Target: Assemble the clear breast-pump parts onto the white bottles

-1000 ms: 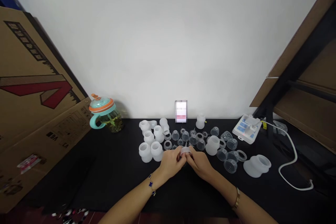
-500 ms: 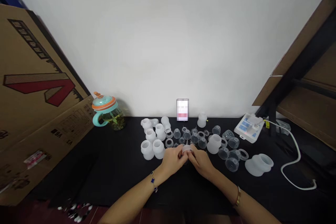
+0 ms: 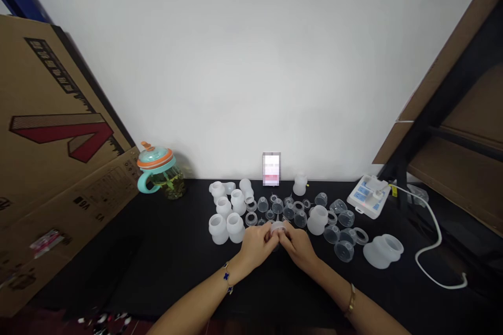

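Observation:
Both hands meet at the front middle of the black table, with closed fingertips around a small translucent bottle collar ring [image 3: 278,225]. A thin pointed tip rises from the ring. My left hand [image 3: 257,243] pinches its left side, and my right hand [image 3: 297,245] grips the right side. The fingers partly cover the ring, so its underside is hidden. Just behind lie clear domed caps [image 3: 288,211] and loose rings [image 3: 251,219]. White wide-necked bottles [image 3: 218,229] stand to the left of my left hand, and another white bottle [image 3: 317,220] stands beyond my right hand.
A lidded glass jug [image 3: 161,172] stands at the far left by a large carton [image 3: 58,131]. A phone [image 3: 271,169] leans on the wall. At the right are a tilted bottle [image 3: 383,251], a power strip [image 3: 369,197], a white cable [image 3: 432,220] and a dark rack [image 3: 401,183].
The view has shifted slightly, so everything on the table sits a little lower and further left. Both hands keep hold of the ring, with little change in their grip.

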### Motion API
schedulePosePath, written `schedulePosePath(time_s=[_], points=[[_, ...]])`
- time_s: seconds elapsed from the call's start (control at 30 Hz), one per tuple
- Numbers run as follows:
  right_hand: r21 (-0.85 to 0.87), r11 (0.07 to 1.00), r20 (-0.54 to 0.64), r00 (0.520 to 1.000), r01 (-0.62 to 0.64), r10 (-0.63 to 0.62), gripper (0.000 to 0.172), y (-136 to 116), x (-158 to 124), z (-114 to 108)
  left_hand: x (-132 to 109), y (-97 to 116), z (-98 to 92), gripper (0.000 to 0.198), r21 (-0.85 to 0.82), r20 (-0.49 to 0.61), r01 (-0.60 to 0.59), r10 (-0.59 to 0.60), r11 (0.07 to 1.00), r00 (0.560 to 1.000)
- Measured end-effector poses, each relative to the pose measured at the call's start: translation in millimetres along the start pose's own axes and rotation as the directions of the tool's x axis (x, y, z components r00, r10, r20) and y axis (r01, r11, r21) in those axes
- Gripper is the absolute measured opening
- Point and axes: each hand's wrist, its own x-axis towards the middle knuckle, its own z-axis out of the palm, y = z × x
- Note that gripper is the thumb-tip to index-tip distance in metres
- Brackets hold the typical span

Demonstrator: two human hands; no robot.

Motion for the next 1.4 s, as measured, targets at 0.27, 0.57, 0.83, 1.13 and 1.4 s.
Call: schedulePosePath(time_s=[0.27, 0.57, 0.83, 1.13, 1.4], points=[[0.013, 1.000, -0.007, 1.000, 0.002, -0.002, 0.030, 0, 1, 1, 1, 3, -0.9, 0.035, -0.033, -0.005, -0.002, 0.002, 0.999, 1.000], [0.052, 0.999, 0.049, 0.999, 0.006, -0.009, 0.030, -4, 0, -3, 1, 0, -1.4, 0.035, -0.003, -0.018, 0.003, -0.003, 1.000, 1.000], [0.122, 0.989, 0.004, 0.997, 0.079, -0.080, 0.024, -7, 0, -15, 1, -1, -3.5, 0.032, 0.074, -0.072, -0.010, 0.015, 0.997, 0.997], [0.250, 0.967, -0.035, 0.999, 0.045, -0.037, 0.042, -4, 4, -15, -1, 11, -13.8, 0.028, -0.135, -0.083, 0.011, -0.022, 0.991, 0.996], [0.319, 0.948, -0.071, 0.997, 0.012, 0.012, 0.042, -4, 1, -12, 3, 13, -14.4, 0.034, -0.362, -0.045, 0.031, -0.050, 0.932, 0.998]])
